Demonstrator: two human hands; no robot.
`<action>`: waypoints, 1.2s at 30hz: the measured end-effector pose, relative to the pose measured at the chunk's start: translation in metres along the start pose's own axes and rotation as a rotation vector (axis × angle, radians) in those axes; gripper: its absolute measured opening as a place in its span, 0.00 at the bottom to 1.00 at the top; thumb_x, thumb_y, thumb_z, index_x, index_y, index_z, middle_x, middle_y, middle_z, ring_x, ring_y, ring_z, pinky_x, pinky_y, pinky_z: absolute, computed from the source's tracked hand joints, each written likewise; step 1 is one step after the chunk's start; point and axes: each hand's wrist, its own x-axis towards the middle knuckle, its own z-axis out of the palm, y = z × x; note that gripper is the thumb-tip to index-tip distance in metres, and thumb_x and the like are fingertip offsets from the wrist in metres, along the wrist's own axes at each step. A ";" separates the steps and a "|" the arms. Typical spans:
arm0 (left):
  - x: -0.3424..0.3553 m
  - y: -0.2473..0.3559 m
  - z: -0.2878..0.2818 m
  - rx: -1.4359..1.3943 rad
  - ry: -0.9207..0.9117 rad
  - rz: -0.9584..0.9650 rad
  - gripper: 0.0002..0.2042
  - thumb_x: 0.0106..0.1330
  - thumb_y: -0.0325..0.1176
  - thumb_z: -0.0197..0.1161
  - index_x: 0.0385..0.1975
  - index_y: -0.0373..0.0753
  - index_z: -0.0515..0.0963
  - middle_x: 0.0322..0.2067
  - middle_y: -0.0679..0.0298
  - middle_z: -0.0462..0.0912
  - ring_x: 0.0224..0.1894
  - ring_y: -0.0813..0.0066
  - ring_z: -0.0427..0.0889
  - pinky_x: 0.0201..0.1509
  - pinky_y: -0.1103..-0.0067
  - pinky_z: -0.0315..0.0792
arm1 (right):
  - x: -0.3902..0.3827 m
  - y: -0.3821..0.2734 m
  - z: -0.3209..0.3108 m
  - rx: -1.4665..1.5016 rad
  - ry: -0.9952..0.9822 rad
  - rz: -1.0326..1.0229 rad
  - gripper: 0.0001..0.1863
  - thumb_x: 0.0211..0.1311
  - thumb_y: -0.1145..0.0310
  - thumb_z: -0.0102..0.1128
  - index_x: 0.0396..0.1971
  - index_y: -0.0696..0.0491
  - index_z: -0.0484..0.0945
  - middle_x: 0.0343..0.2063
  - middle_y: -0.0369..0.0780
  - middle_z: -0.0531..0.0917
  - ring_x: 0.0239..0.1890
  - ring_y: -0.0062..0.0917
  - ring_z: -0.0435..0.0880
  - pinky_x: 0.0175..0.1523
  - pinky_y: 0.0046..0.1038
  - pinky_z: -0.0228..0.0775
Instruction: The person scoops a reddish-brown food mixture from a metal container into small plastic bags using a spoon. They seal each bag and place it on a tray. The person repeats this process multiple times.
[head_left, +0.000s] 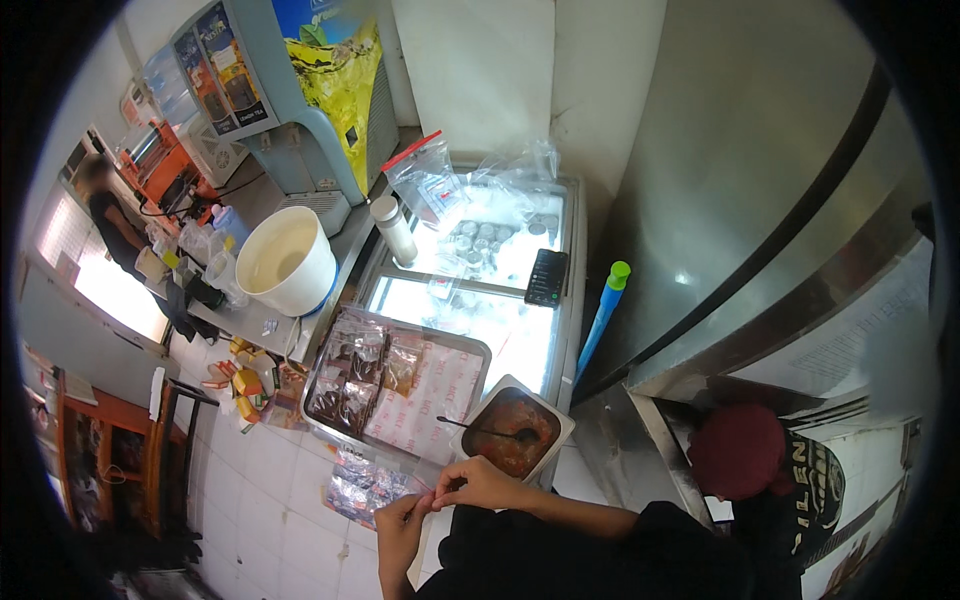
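Observation:
My left hand (400, 530) and my right hand (487, 486) meet at the near edge of a metal tray, thumbs and fingertips pinched together. What they pinch is too small to make out. Beside them lies a clear plastic packet with mixed dark and silvery contents (365, 487). In the tray (487, 352) sit several small clear bags of dark brown filling (357, 402), a bag of amber filling (403, 366) and a pink-printed white sheet (440, 385). Just beyond my right hand stands a square metal pan (562, 418) of reddish-brown sauce (497, 457), with a dark-handled spoon (485, 431) in it.
Under the tray is a lit glass-topped freezer (480, 320) bearing a phone (546, 278), a lidded jar (393, 230) and a red-edged zip bag (425, 180). A white bucket (290, 270) and drinks dispenser stand left. A person in a maroon cap (740, 452) is close at right.

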 end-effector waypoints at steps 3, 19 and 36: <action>0.002 -0.006 0.000 -0.245 0.038 -0.014 0.08 0.60 0.29 0.58 0.31 0.28 0.76 0.24 0.58 0.81 0.27 0.78 0.79 0.33 0.82 0.72 | 0.007 0.004 -0.006 0.024 -0.069 -0.023 0.11 0.49 0.67 0.64 0.25 0.58 0.75 0.23 0.38 0.79 0.26 0.18 0.75 0.32 0.22 0.66; 0.025 0.025 0.009 0.189 -0.126 0.426 0.06 0.54 0.28 0.55 0.26 0.31 0.73 0.18 0.56 0.74 0.22 0.67 0.75 0.25 0.73 0.66 | -0.012 -0.014 -0.012 -0.396 0.088 -0.304 0.08 0.53 0.72 0.54 0.28 0.61 0.69 0.24 0.48 0.73 0.27 0.39 0.75 0.33 0.32 0.66; -0.061 -0.043 -0.017 0.599 0.118 0.387 0.05 0.55 0.29 0.54 0.22 0.35 0.67 0.17 0.50 0.73 0.24 0.53 0.75 0.26 0.63 0.68 | -0.046 0.009 0.099 -0.687 0.446 -0.056 0.06 0.53 0.74 0.48 0.24 0.62 0.69 0.20 0.51 0.71 0.28 0.48 0.72 0.33 0.39 0.63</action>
